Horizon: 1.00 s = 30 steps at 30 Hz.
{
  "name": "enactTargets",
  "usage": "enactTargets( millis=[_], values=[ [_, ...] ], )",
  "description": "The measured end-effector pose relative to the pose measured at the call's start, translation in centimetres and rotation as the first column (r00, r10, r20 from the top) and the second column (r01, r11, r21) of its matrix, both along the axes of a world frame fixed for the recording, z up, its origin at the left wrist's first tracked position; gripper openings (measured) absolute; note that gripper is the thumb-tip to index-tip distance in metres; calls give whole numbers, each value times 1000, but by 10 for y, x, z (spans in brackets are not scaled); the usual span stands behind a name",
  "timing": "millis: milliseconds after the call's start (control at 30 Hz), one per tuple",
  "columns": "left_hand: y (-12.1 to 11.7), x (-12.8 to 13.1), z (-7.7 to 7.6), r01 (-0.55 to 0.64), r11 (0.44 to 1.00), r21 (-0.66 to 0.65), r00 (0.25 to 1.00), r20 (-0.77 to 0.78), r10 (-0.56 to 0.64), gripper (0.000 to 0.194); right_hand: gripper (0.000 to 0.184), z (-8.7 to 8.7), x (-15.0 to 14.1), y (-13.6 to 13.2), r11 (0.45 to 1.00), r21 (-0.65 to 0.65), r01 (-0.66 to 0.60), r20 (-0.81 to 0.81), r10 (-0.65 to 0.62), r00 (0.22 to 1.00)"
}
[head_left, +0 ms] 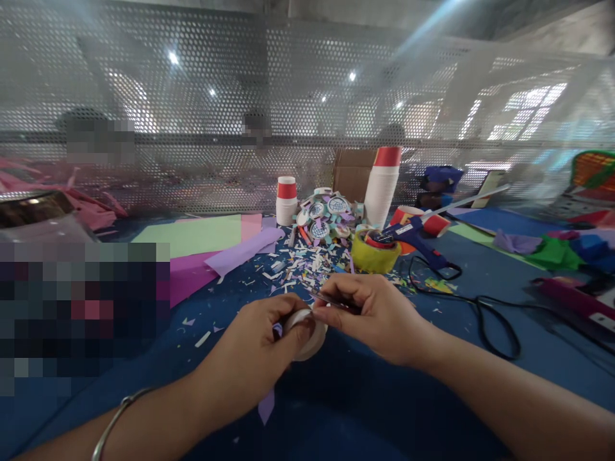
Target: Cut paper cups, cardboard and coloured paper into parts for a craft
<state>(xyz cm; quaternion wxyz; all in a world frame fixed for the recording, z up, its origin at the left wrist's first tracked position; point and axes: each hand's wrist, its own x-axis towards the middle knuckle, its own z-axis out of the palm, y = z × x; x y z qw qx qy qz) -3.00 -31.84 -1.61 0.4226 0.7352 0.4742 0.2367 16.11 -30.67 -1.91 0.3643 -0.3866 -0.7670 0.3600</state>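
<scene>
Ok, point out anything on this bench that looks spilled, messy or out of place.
Paper scraps lie scattered over the blue table in front of the stacked cups, like loose cutting litter. The glue gun lies tipped on its side, its black cord looping loosely across the table.

Glue gun [417,238] — perhaps — paper scraps [307,262]

Both forearms are bare, with no sleeves showing up to the near edge of the view. A thin silver-coloured bangle [115,419] circles the wrist behind the left hand [257,349]. The right hand [372,317] and its wrist carry no ring, watch or band that can be made out.
</scene>
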Motion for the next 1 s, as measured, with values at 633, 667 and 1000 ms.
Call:
enactTargets(
  millis=[633, 667, 1000],
  values=[
    [3, -6, 10, 40, 996, 83, 993, 105, -49, 24, 29, 4, 9, 4, 985, -120, -120, -146, 102, 984],
    [5, -6, 10, 23, 996, 84, 991, 127, -33, 24, 29, 4, 10, 3, 990, -106, -98, -132, 83, 988],
    [8, -10, 11, -3, 978, 208, 990, 136, -26, 22, 25, 7, 9, -7, 990, 141, -9, 138, -11, 990]
  ],
)
